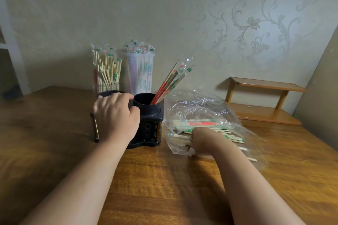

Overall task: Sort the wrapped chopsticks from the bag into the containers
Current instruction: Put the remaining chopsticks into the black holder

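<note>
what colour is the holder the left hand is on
The holder is black, with small holes near its base; the head view shows it best.

Soft dim daylight from 3 o'clock, shadows toward 9 o'clock, sheen on table, wide-angle edge bending, slight softness.
</note>
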Motion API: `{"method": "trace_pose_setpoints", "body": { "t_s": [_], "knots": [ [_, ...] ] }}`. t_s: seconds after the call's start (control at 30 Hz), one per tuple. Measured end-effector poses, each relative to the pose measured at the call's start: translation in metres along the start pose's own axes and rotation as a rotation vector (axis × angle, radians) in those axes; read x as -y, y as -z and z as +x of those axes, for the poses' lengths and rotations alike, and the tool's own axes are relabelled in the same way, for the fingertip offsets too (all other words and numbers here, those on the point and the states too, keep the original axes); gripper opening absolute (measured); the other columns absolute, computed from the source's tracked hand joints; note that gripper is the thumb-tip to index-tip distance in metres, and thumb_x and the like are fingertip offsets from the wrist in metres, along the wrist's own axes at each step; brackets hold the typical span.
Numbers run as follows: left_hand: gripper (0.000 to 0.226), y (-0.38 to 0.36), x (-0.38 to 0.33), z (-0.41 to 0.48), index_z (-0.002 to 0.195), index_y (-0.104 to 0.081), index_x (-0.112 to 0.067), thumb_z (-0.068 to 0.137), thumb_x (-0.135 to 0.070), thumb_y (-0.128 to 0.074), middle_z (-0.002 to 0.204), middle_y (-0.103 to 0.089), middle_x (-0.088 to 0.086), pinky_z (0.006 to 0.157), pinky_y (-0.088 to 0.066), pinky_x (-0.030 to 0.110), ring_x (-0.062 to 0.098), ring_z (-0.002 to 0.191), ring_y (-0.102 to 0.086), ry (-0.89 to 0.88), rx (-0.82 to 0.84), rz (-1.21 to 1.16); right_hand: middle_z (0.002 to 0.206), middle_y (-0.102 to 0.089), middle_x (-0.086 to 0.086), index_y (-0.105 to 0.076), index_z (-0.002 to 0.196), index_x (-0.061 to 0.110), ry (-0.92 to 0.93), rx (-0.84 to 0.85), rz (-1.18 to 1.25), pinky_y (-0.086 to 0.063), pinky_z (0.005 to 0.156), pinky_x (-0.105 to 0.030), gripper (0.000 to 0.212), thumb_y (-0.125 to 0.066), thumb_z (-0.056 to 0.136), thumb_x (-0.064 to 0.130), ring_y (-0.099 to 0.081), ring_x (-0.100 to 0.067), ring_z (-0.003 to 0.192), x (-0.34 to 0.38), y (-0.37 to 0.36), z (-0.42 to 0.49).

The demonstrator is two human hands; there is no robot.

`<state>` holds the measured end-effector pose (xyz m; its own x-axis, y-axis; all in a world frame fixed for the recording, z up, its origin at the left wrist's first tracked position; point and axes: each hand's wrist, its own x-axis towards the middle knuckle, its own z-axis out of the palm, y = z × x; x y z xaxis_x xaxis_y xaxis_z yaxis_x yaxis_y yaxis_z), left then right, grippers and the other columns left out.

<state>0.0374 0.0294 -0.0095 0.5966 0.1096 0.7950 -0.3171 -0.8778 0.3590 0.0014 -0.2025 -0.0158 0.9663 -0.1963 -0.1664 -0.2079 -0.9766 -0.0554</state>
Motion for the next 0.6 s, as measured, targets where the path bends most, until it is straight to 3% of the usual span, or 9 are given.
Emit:
{"method": "trace_pose_setpoints", "body": {
  "t_s": [0.1,0.17,0.23,0.4,0.53,0.6],
  "knots": [
    [0.033,0.0,0.0,0.001,0.101,-0.073,-0.016,0.078,-0.023,-0.05,0.097,-0.072,0.005,0.1,-0.036,0.049,0.032,0.095,-0.06,0.002,0.004,0.0,0.121,-0.063,-0.006,-0.063,0.114,0.013,-0.018,0.055,0.049,-0.033,0.111,-0.055,0.032,-0.067,0.089,0.033,-0.055,-0.031,0.114,-0.001,0.004,0.002],
    [0.034,0.0,0.0,0.001,0.101,-0.073,-0.016,0.078,-0.023,-0.049,0.097,-0.072,0.005,0.1,-0.036,0.049,0.033,0.095,-0.06,0.004,0.006,0.0,0.117,-0.065,-0.008,-0.065,0.11,0.012,-0.001,0.07,0.032,-0.041,0.104,-0.047,0.035,-0.069,0.087,0.038,-0.057,-0.031,0.107,-0.002,0.004,0.0],
    [0.035,0.0,0.0,0.0,0.101,-0.073,-0.016,0.078,-0.023,-0.049,0.098,-0.071,0.005,0.101,-0.035,0.049,0.032,0.096,-0.06,0.005,0.007,-0.002,0.12,-0.063,-0.01,-0.063,0.113,0.009,0.038,0.042,-0.004,-0.046,0.093,-0.038,0.034,-0.062,0.093,0.036,-0.057,-0.03,0.105,-0.003,0.003,-0.004],
    [0.035,0.0,0.0,0.0,0.102,-0.073,-0.015,0.078,-0.023,-0.048,0.099,-0.071,0.006,0.103,-0.034,0.05,0.033,0.098,-0.06,0.007,0.012,-0.008,0.133,-0.055,-0.013,-0.047,0.13,0.006,0.084,-0.055,0.013,-0.038,0.082,-0.032,0.034,-0.042,0.1,0.021,-0.054,-0.03,0.115,-0.003,0.006,-0.013],
    [0.035,0.001,0.0,0.0,0.103,-0.072,-0.016,0.079,-0.024,-0.047,0.101,-0.071,0.005,0.103,-0.034,0.05,0.032,0.099,-0.06,0.01,0.019,-0.009,0.11,-0.062,-0.008,-0.042,0.104,0.02,0.148,-0.174,-0.002,-0.037,0.071,-0.033,0.007,-0.041,0.099,0.015,-0.052,-0.028,0.089,-0.003,0.009,-0.016],
    [0.036,0.001,-0.001,0.001,0.103,-0.073,-0.016,0.079,-0.024,-0.047,0.101,-0.071,0.005,0.103,-0.034,0.05,0.032,0.099,-0.06,0.009,0.019,-0.009,0.101,-0.06,-0.004,-0.043,0.099,0.022,0.164,-0.181,0.029,-0.04,0.07,-0.033,0.002,-0.043,0.1,0.02,-0.052,-0.026,0.086,-0.002,0.013,-0.02]
  ]
}}
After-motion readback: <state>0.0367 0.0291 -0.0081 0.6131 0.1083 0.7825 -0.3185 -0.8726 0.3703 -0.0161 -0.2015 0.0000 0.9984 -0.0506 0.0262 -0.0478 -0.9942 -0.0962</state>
